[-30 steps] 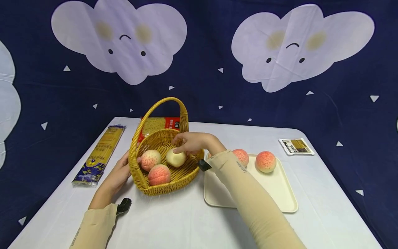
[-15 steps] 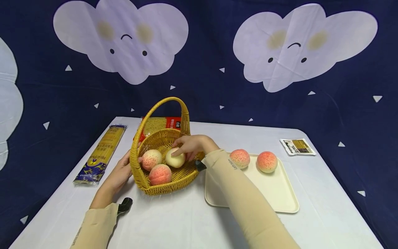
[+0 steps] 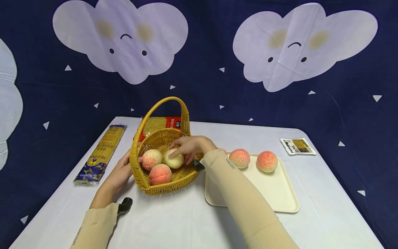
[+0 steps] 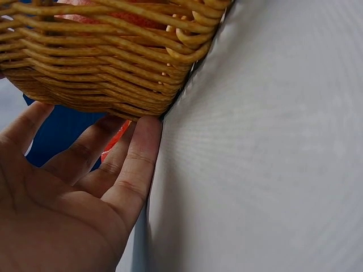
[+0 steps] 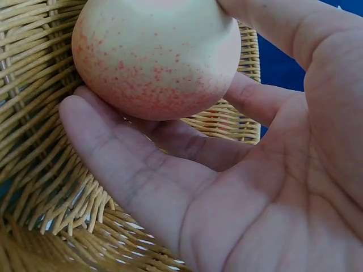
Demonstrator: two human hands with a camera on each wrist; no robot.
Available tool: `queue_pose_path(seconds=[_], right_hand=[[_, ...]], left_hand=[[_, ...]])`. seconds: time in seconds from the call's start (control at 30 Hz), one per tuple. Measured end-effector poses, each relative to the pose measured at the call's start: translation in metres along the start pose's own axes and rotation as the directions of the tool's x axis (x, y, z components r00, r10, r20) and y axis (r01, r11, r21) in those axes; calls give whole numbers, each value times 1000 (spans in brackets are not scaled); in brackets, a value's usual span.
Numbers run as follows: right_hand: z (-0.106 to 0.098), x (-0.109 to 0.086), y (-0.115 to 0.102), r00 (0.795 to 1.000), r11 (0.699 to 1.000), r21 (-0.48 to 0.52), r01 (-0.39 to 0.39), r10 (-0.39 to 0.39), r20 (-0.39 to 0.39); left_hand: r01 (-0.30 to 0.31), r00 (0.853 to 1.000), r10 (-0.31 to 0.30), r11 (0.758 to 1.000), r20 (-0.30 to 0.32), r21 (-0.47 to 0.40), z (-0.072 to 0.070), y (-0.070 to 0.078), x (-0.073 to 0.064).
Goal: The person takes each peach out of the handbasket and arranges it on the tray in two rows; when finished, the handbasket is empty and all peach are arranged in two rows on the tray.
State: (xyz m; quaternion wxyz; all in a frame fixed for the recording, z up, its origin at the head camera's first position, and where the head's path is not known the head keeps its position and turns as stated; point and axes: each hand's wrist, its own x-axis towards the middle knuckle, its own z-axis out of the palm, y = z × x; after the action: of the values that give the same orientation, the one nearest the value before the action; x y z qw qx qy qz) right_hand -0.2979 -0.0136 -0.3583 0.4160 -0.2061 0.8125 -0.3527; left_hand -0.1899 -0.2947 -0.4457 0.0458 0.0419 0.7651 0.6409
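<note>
In the head view, a yellow wicker basket (image 3: 168, 188) with a tall arched handle stands left of the middle of the table. Two peaches lie in it: a cream one with red speckles (image 3: 151, 159) and a pinker one (image 3: 160, 174). My right hand (image 3: 194, 144) reaches in over the right rim and holds a third, pale peach (image 3: 174, 159). In the right wrist view, thumb and fingers curve round this peach (image 5: 156, 62). At the basket's left side, my left hand (image 3: 119, 174) grips the wall, fingers outside (image 4: 133, 164) and thumb near the rim.
A cream tray (image 3: 264, 193) at the right carries peaches, among them one pink peach (image 3: 266, 161); my right forearm covers part of it. Spaghetti (image 3: 101, 154) lies at the left, a red-and-yellow pasta bag (image 3: 155, 125) behind the basket, and a small flat packet (image 3: 297, 146) at the far right.
My right hand has shifted slightly left and down with the pale peach inside the basket, its fingers further round it. The forearm uncovers more of the tray. My left hand stays put.
</note>
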Motion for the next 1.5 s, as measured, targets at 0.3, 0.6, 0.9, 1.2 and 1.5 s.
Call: queue_pose_path(seconds=[0.3,0.6,0.9,1.2,1.5], right_hand=[[-3,-6,1,999,999,-33,42,-42,-27],[-13,-17,3,992,991,-91,100,-106,-72],[-24,-33,3,975,970,-167,176,-195,-107],[-33,-57,5,942,926,-275,259,-305,-141],[-38,-83,15,900,874,-360,328,-405,-164]], left_hand=[[-6,1000,6,1000,7,-2,0,-1,0],[14,1000,-14,1000,-1,-4,0,0,-1],[44,999,-44,999,-18,30,0,2,-2],[39,999,-39,999,-24,29,0,1,-1],[34,999,-33,999,-19,34,0,2,-1]])
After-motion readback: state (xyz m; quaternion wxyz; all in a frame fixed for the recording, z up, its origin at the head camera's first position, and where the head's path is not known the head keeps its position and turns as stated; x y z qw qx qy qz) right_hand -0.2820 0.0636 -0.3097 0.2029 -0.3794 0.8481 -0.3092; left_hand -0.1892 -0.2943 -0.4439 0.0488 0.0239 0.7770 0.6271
